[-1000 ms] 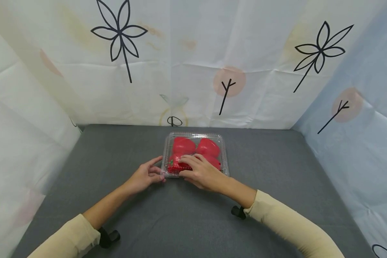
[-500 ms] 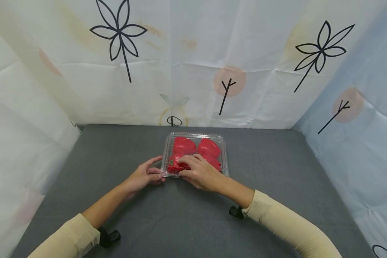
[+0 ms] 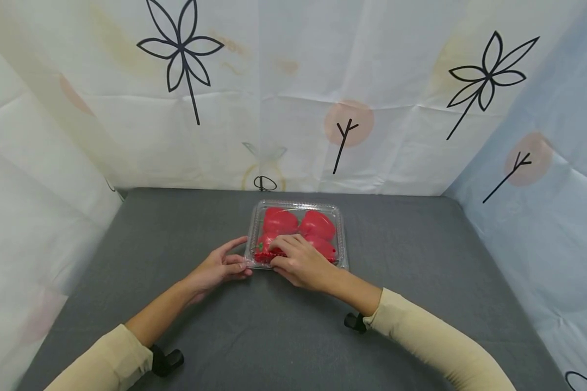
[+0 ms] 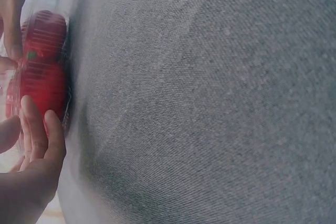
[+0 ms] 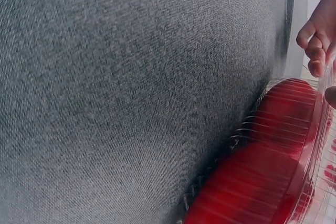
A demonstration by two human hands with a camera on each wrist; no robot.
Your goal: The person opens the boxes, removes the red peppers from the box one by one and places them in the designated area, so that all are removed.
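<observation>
A lidded clear plastic box point(image 3: 341, 233) holds several glossy red pieces like fruit or peppers point(image 3: 280, 221), one with a small green spot. My left hand point(image 3: 216, 270) is at the box's front left corner, its nearly straight fingers touching the side wall; the left wrist view shows the fingertips point(image 4: 29, 103) against the ribbed plastic. Over the near edge, my right hand point(image 3: 305, 263) curls its fingers on the lid and has its thumb at the front rim. It covers part of the front red pieces. In the right wrist view, only a digit shows beside the rim point(image 5: 315, 145).
The box rests on a grey cloth-covered table point(image 3: 283, 336), towards its far edge. Behind it hangs a pale patterned curtain point(image 3: 298, 81), with more at both sides. Black wrist mounts point(image 3: 165, 361) sit under the beige sleeves point(image 3: 432, 336).
My right forearm has shifted slightly left, with the fingers staying at the box's near edge. The left hand and the box are almost unmoved.
</observation>
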